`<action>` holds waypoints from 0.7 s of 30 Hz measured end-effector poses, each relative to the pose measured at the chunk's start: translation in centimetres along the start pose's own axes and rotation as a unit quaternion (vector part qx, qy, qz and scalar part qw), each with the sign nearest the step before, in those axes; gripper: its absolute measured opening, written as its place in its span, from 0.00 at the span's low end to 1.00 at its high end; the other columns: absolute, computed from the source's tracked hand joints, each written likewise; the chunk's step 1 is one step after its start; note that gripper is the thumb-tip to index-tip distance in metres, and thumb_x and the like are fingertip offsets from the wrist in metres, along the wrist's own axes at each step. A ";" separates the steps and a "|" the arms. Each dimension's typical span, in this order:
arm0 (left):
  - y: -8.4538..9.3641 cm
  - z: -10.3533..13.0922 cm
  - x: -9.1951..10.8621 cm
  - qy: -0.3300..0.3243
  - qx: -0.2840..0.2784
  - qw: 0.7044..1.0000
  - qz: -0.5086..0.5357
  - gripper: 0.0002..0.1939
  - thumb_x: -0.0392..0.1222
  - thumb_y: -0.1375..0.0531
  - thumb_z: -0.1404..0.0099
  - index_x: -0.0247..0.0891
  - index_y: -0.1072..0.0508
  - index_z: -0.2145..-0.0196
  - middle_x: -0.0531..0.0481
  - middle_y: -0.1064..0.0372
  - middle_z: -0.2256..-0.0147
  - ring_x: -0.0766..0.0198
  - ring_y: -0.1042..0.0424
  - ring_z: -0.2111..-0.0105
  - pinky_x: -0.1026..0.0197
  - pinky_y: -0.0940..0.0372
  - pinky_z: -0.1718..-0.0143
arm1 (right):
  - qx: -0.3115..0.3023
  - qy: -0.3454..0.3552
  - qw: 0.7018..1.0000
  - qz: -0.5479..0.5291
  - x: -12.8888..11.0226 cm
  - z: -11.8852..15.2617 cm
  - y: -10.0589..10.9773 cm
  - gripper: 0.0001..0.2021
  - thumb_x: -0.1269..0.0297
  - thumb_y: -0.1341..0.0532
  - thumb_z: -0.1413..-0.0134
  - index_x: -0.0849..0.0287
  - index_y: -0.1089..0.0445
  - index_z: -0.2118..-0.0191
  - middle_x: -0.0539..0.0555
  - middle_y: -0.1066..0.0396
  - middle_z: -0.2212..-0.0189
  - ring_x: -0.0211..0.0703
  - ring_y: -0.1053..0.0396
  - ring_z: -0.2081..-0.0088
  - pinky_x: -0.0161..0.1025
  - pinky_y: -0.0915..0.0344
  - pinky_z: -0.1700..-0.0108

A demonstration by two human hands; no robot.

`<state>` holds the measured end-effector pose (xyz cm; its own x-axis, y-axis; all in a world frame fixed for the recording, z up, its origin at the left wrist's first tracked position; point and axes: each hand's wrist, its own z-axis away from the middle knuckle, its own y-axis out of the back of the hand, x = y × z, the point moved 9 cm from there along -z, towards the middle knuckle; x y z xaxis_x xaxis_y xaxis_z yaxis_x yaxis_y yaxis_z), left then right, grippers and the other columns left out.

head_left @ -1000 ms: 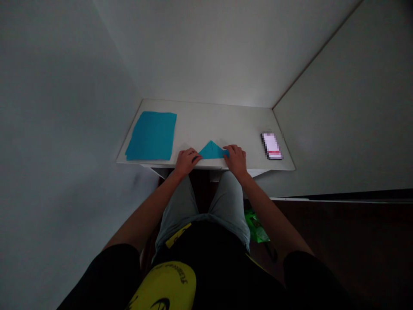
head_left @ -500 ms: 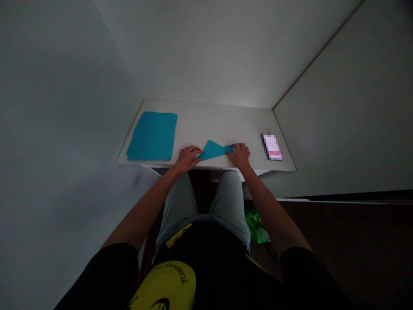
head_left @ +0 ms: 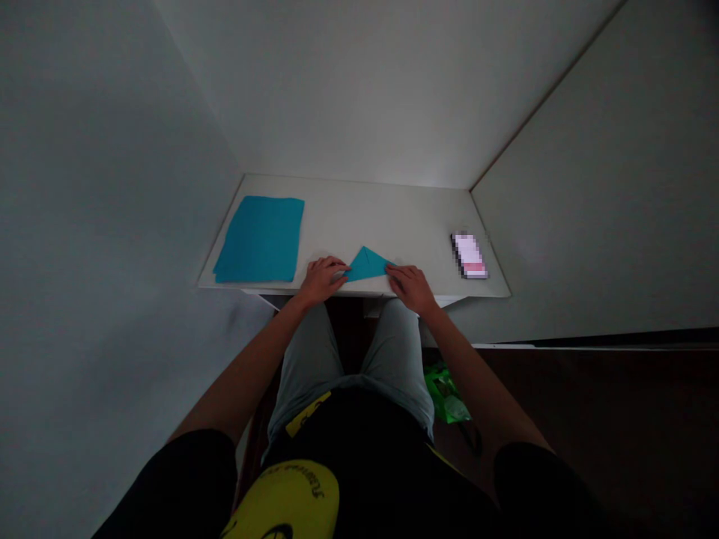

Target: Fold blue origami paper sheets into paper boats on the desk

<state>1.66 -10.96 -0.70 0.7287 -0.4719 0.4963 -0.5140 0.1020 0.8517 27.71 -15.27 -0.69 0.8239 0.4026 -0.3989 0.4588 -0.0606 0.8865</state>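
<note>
A small folded piece of blue paper (head_left: 367,265) lies near the front edge of the white table, its peak pointing away from me. My left hand (head_left: 324,279) is closed on its left corner, thumb and fingers together at the tip. At the right end of the paper, my right hand (head_left: 410,287) presses with its fingertips, the fingers held together and partly covering that end. A slit or crease line shows below the peak.
A stack of larger blue sheets (head_left: 261,239) lies at the left of the white table (head_left: 382,209). A phone (head_left: 469,255) with a blurred screen is at the right. Walls border the table. A green bag (head_left: 446,395) sits on the floor below.
My right hand has moved slightly nearer to me, onto the paper's right end. The narrow flap that stuck out to the right no longer shows. My left hand stays at the left corner.
</note>
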 end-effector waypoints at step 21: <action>-0.1 -1.7 2.9 -0.078 -0.013 0.995 -0.053 0.11 0.38 0.36 0.25 0.44 0.13 0.53 0.40 0.18 0.54 0.48 0.21 0.52 0.47 0.26 0.48 | 0.039 -0.071 0.996 -0.044 1.3 -0.3 0.6 0.26 0.43 0.36 0.28 0.53 0.25 0.34 0.60 0.20 0.38 0.61 0.23 0.40 0.57 0.30 0.37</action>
<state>4.59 -10.89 0.89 0.6985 -0.6107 0.3730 -0.4248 0.0657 0.9029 28.93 -14.49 -0.59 0.8160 0.2757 -0.5080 0.5506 -0.1031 0.8284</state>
